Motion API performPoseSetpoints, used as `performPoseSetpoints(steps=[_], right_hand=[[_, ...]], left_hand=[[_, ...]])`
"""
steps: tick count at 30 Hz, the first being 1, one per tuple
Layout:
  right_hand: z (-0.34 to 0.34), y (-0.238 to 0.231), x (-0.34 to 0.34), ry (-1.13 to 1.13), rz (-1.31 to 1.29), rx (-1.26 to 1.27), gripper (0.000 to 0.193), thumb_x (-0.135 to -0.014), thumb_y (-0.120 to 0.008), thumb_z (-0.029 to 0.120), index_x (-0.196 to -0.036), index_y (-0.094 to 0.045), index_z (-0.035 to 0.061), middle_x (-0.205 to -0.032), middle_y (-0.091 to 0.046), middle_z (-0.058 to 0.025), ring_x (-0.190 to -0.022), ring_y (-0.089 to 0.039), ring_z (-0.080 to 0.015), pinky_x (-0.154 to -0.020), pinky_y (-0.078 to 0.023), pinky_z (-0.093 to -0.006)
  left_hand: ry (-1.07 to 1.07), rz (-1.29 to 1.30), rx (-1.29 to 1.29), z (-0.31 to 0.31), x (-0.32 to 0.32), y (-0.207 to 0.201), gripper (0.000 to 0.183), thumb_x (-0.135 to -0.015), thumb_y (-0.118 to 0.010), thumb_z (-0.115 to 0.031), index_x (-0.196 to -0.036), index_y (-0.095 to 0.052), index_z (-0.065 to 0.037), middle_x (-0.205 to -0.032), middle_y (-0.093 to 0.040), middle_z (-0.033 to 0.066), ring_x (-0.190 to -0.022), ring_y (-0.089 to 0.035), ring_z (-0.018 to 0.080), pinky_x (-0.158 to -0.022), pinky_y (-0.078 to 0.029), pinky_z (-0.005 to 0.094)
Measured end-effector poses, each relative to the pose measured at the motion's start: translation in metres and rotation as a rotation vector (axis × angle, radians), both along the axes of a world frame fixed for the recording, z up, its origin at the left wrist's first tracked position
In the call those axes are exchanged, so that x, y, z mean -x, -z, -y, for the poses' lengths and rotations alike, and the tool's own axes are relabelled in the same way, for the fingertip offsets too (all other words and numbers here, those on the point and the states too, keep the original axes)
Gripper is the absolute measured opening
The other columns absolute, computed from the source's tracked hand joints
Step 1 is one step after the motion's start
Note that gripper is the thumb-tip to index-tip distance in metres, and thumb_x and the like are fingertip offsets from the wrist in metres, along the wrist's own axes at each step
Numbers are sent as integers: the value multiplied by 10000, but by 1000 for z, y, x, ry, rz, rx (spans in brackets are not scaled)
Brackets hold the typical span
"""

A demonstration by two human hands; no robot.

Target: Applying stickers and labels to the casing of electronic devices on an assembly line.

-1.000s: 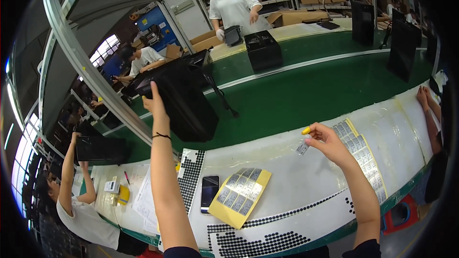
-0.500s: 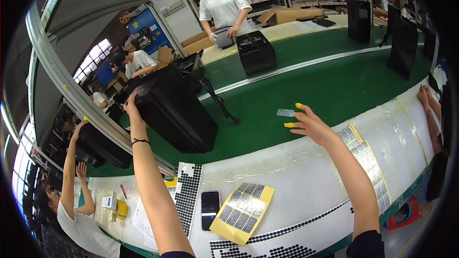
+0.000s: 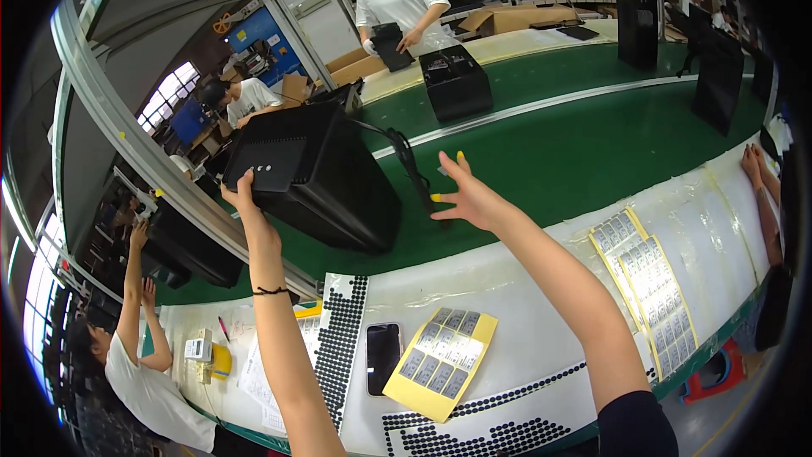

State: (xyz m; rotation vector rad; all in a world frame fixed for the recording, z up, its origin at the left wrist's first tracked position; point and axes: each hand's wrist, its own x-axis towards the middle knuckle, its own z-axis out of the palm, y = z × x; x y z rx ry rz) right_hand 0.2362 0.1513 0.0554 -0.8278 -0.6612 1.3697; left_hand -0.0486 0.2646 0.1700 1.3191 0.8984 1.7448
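Note:
A black computer case (image 3: 338, 182) stands tilted on the green conveyor, its top with small buttons and vent holes turned toward me. My left hand (image 3: 245, 195) grips its near left top corner, thumb on the top face, the other fingers partly hidden behind the edge. Beside the case, a black cable (image 3: 410, 165) hangs down. My right hand (image 3: 465, 195) is just right of the cable, fingers spread, with yellow finger cots on some tips. A small silvery label (image 3: 442, 171) clings at its fingertips, mostly hidden by the fingers.
On the white bench lie label sheets (image 3: 444, 364), more label sheets (image 3: 651, 296), a phone (image 3: 383, 355) and sheets of black dots (image 3: 342, 338). A metal post (image 3: 127, 144) rises at left. Across the green belt (image 3: 541, 161), a co-worker (image 3: 402, 0) handles a dark panel beside another case (image 3: 455, 85).
My right hand has moved left with the label, toward the case and cable. My left hand has tipped the case so that more of its top shows.

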Motion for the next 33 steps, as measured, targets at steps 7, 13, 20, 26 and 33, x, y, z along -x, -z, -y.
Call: performPoseSetpoints(steps=[7, 13, 20, 26, 33], right_hand=[[-12, -24, 27, 93, -150, 137, 1153, -791, -615, 658, -1485, 188, 208, -1553, 113, -155, -1389, -95, -515, -973, -352, -685], [2, -15, 41, 49, -230, 227, 886, -828, -552, 674, -1451, -295, 98, -1428, -357, -185, -1246, -456, -361, -971, -436, -561], [57, 36, 48, 20, -159, -33, 819, -827, -538, 691, -1354, -459, 69, -1126, -618, -127, -1033, -598, -210, -931, -465, -364], [62, 102, -9, 185, -101, -72, 932, -835, -569, 649, -1448, -300, 1, -1010, -642, -117, -884, -626, -200, -840, -494, -329], [146, -49, -18, 86, 155, -422, 929, -889, -274, 734, -1502, 136, 169, -1551, -111, -143, -1405, -237, -295, -1124, -271, -437]], left_hand=[[122, 157, -190, 53, -3, 24, 615, -869, -577, -298, -1402, -312, -142, -1232, -497, 71, -1140, -480, 202, -967, -380, 343], [424, 587, -148, 94, -8, 54, 365, -985, -388, -377, -1192, -515, -105, -1093, -591, 52, -986, -573, 179, -879, -458, 309], [527, 484, 347, 106, 28, 114, 399, -946, -469, -382, -1105, -589, -36, -1055, -631, 70, -967, -601, 186, -844, -492, 302], [1038, 651, 46, 165, 2, 113, 581, -883, -490, -232, -1423, -348, -74, -1242, -563, 160, -1111, -580, 258, -942, -482, 332], [757, 206, -17, 226, -24, 42, 982, -769, -662, -239, -1513, -48, -57, -1479, -279, 165, -1329, -352, 286, -1089, -309, 370]])
